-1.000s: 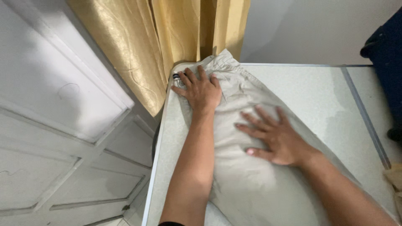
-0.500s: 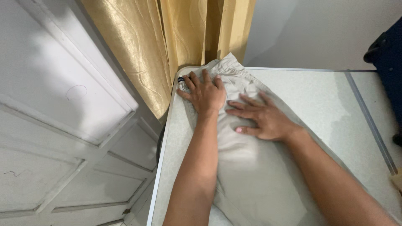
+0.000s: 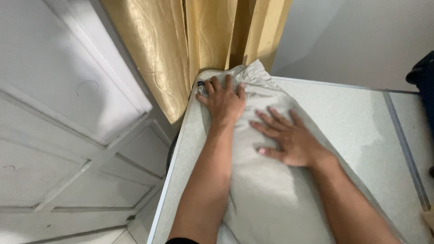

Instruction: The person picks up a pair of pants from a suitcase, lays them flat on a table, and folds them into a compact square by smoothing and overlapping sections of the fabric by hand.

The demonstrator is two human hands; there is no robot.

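Observation:
A beige pair of trousers point(image 3: 266, 194) lies flat along a pale speckled table point(image 3: 348, 113), its waistband at the far left corner. My left hand point(image 3: 224, 101) presses flat on the waistband end, fingers spread, next to a small dark tag at the cloth's edge. My right hand point(image 3: 287, 138) rests palm down on the cloth a little nearer to me, fingers apart. Neither hand grips anything.
A gold curtain point(image 3: 190, 49) hangs behind the table's far left corner. A white panelled door point(image 3: 68, 135) fills the left side. A dark blue object point(image 3: 422, 72) stands at the right edge. A grey strip point(image 3: 404, 149) runs along the table's right part.
My right hand slid up toward the waistband, then back down the cloth toward me. My left hand stayed pressed on the waistband. The view shifted slightly.

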